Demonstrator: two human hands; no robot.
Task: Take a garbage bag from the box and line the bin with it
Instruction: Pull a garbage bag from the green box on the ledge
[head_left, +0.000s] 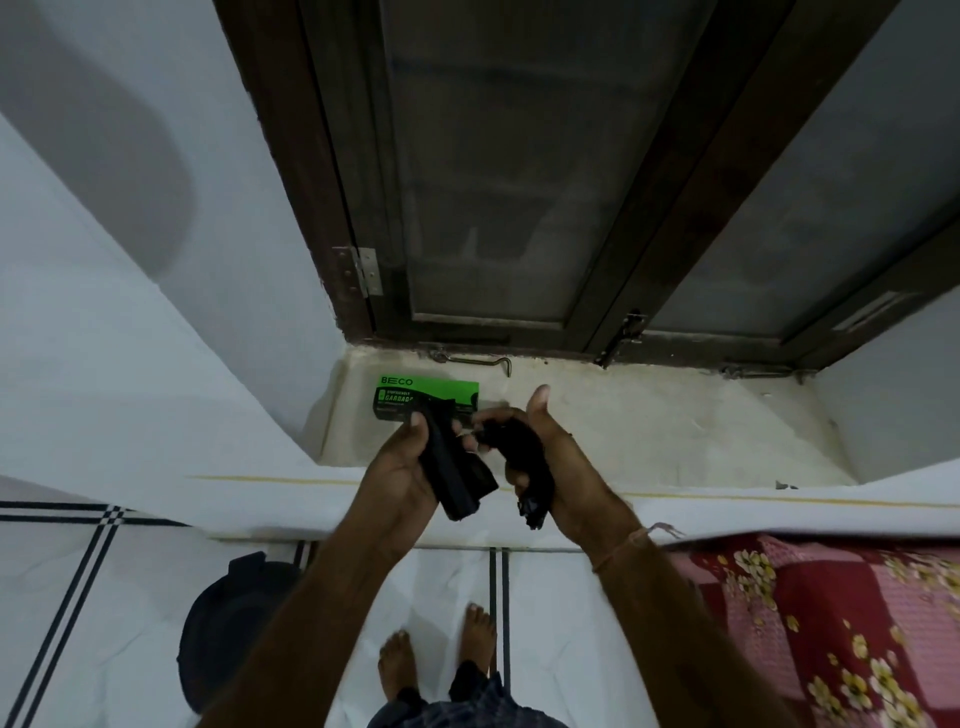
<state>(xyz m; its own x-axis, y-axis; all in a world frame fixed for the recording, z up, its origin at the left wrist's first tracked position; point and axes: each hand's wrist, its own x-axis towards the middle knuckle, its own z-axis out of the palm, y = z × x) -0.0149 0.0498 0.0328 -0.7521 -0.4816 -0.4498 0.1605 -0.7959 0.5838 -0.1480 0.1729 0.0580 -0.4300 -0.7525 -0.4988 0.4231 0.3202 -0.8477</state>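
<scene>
A green and black garbage bag box (415, 396) lies on the pale window sill (649, 426), just beyond my hands. My left hand (402, 467) grips a black roll of garbage bags (457, 478), held upright over the sill's front edge. My right hand (550, 457) is closed on a crumpled black garbage bag (524, 457) that hangs down from the palm, thumb raised. The two black pieces sit close together; whether they are still joined is hidden by my fingers. The black round bin (228, 623) stands on the floor at lower left, partly behind my left forearm.
A dark wooden window frame (519, 208) with frosted panes rises behind the sill, a metal hook latch (478, 361) at its base. White walls flank it. A red floral bedspread (831, 623) lies at the right. My bare feet (436, 660) stand on white tiled floor.
</scene>
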